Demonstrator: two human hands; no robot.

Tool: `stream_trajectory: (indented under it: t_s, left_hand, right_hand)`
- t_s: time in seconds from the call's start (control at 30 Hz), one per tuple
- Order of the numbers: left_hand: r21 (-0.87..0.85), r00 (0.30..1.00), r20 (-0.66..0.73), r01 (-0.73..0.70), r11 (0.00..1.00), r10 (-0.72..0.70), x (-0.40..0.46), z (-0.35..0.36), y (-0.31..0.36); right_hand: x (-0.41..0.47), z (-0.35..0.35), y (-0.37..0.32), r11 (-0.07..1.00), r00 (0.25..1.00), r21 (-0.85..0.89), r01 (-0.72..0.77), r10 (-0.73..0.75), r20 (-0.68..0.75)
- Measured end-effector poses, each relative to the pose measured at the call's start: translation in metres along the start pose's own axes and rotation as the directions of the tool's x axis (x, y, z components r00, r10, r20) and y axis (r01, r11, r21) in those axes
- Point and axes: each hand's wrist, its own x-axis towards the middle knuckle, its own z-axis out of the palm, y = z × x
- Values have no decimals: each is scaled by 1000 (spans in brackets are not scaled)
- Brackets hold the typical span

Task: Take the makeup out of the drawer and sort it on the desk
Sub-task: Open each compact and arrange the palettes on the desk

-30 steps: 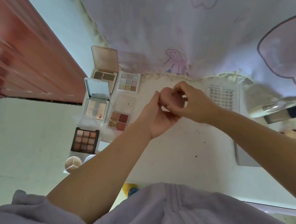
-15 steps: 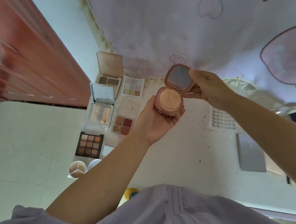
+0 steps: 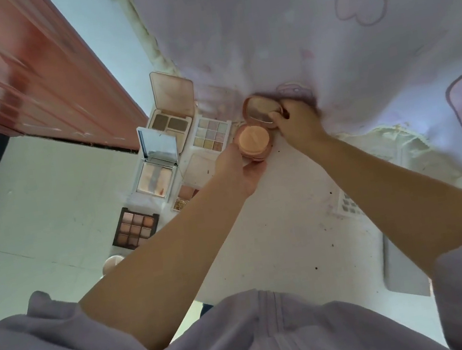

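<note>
Lower now, open compact (image 3: 253,141) in both hands' grip, near desk (image 3: 276,228).

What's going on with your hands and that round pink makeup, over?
Left hand holds round compact base. Right hand pinches its open lid. Compact low by pastel palette; nothing blocking.

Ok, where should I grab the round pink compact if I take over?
Grip the round pink compact by its thick base, from the near side, where the left hand holds it. The hinged lid stands open at the far side, held by the right hand.
</note>
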Motion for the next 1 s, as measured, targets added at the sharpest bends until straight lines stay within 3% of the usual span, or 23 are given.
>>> stream_trajectory:
  t_s: [0.13,0.23,0.3,0.37,0.47,0.53,0.6,0.7,0.8,0.87,0.93,1.0]
  left_hand:
    - [40,998,-67,20,999,-17,-2,4,-3]
    - [78,999,-48,19,997,-16,-6,0,-8]
    - [158,1000,-10,31,987,-30,-11,-2,-18]
    - [323,994,87,38,946,-69,-18,-1,-34]
    - [639,967,231,-68,766,-106,-30,13,-70]
    - [829,942,333,-267,491,-51,-32,25,-94]
    - [881,914,406,-387,273,-16,-34,37,-114]
    - [890,907,421,-409,200,-17,-35,50,-129]
    - [907,918,396,-395,144,19,-34,51,-130]
    - [924,924,369,-376,70,100,-37,45,-124]
    - [934,921,352,-357,-2,163,-41,37,-118]
    - [932,920,357,-363,6,159,-45,26,-112]
  right_hand:
    - [-5,6,-1,997,995,62,-42,47,-84]
    - [-17,0,1,964,982,227,-138,162,-92]
    - [-37,-14,12,914,972,353,-198,231,-52]
    - [-68,-36,35,912,964,342,-228,261,-54]
    - [-117,-71,75,942,933,162,-294,320,-166]
    - [-138,-85,95,931,898,93,-352,364,-246]
    - [-147,-89,106,892,864,106,-440,452,-221]
    - [-151,-79,103,837,837,154,-526,541,-80]
    - [-149,-68,94,810,835,293,-508,546,-64]
    - [-149,-64,89,712,799,477,-515,601,-34]
    - [-150,-62,85,497,772,712,-495,628,98]
    - [-157,-61,78,327,808,822,-467,535,246]
